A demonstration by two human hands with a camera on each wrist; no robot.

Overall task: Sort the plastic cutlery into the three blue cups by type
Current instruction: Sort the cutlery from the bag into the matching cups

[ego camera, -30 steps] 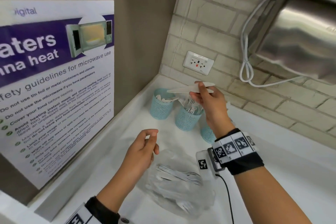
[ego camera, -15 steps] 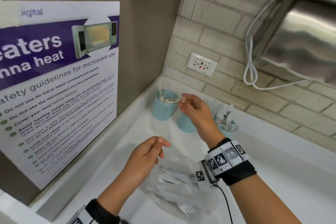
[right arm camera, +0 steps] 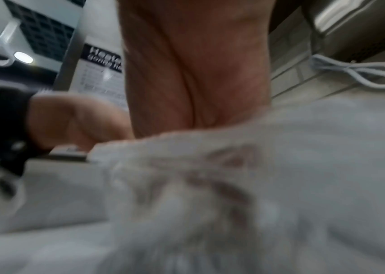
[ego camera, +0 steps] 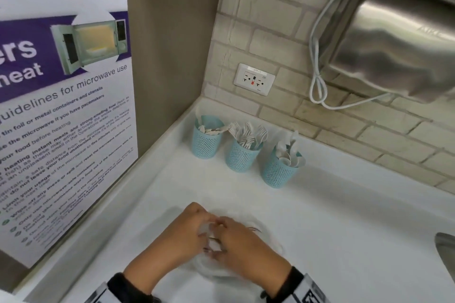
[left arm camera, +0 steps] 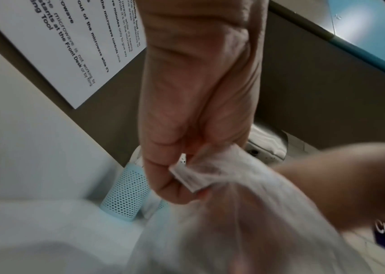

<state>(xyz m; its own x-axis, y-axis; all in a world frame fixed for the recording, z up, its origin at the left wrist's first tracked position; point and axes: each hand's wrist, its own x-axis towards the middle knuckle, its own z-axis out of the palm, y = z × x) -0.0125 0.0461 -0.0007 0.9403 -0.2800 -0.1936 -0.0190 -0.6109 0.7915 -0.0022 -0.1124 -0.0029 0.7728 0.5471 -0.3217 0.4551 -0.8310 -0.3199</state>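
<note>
Three blue mesh cups stand in a row at the back of the white counter. The left cup (ego camera: pixel 208 141) holds knives, the middle cup (ego camera: pixel 242 158) forks, the right cup (ego camera: pixel 278 172) spoons. A clear plastic bag (ego camera: pixel 248 272) with white cutlery lies at the near edge. My left hand (ego camera: pixel 200 226) pinches the bag's rim (left arm camera: pixel 194 178) between thumb and fingers. My right hand (ego camera: pixel 218 238) is at the bag's mouth beside it. Its fingers show dimly through the plastic (right arm camera: pixel 233 163), and what they hold is hidden.
A microwave safety poster (ego camera: pixel 66 115) leans on the left wall. The tiled back wall carries a socket (ego camera: pixel 254 79), and a steel dispenser (ego camera: pixel 398 42) with a looped white cable (ego camera: pixel 320 86). A metal rim (ego camera: pixel 446 253) shows at the right edge.
My right hand put the knife into the left cup and came back down to the bag. My left hand dropped onto the bag and took hold of its rim.
</note>
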